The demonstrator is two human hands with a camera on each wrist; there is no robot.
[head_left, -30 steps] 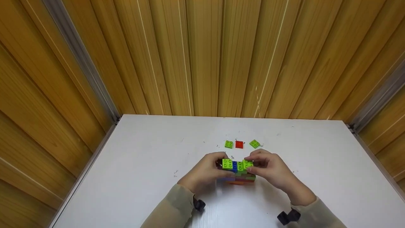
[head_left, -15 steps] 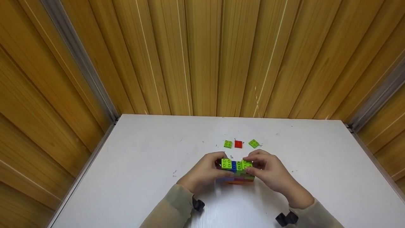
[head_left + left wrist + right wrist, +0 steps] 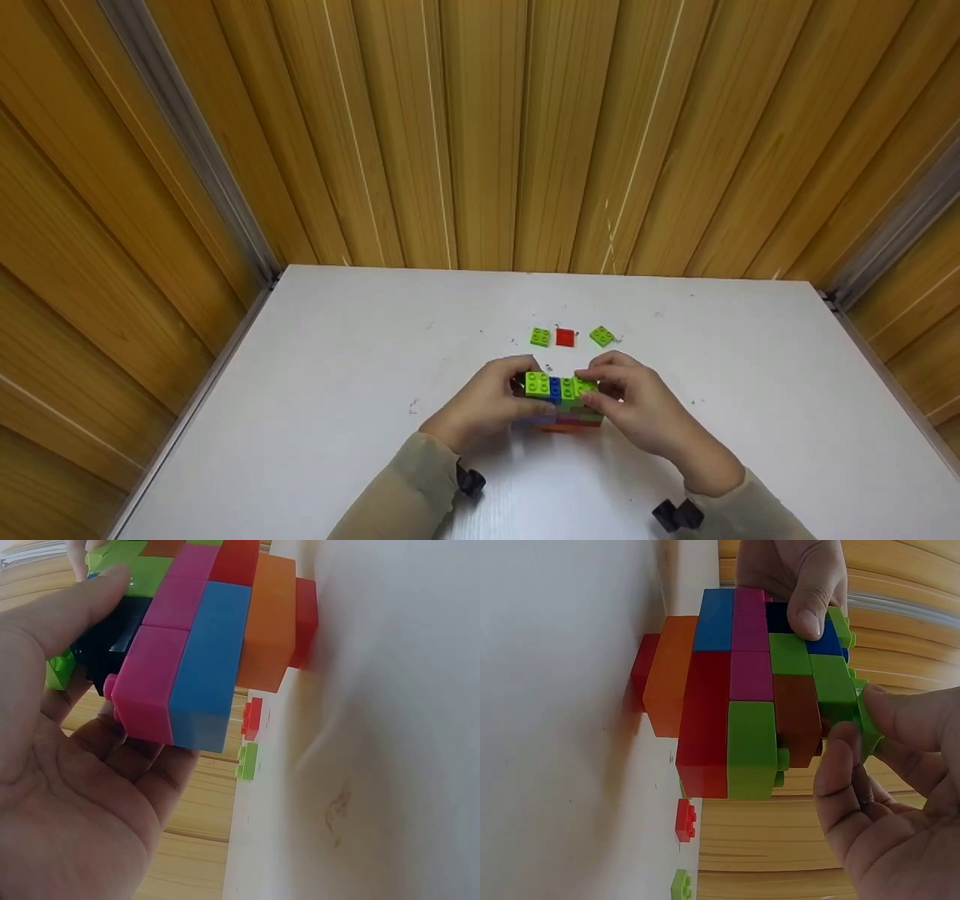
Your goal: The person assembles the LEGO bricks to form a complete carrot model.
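A many-coloured structure of toy building bricks [image 3: 705, 720] stands on the white table, with orange and red bricks at its base. My left hand [image 3: 487, 397] grips its left side, thumb on the near face and fingers behind. A light green brick [image 3: 538, 383] sits on top beside that hand. At the top right my right hand [image 3: 649, 405] pinches another light green brick [image 3: 868, 720] between thumb and fingers. This brick is against the green one under it; in the right wrist view it looks slightly tilted. Whether its studs are fully joined I cannot tell.
Behind the structure, a green brick [image 3: 540, 337], a red brick [image 3: 565, 337] and a second loose green brick [image 3: 601, 335] lie on the white table [image 3: 360, 352]. Wood-patterned panels [image 3: 480, 135] rise at the table's back and sides.
The head view shifts slightly. Both hands keep their holds on the structure and the green brick, with hardly any visible movement.
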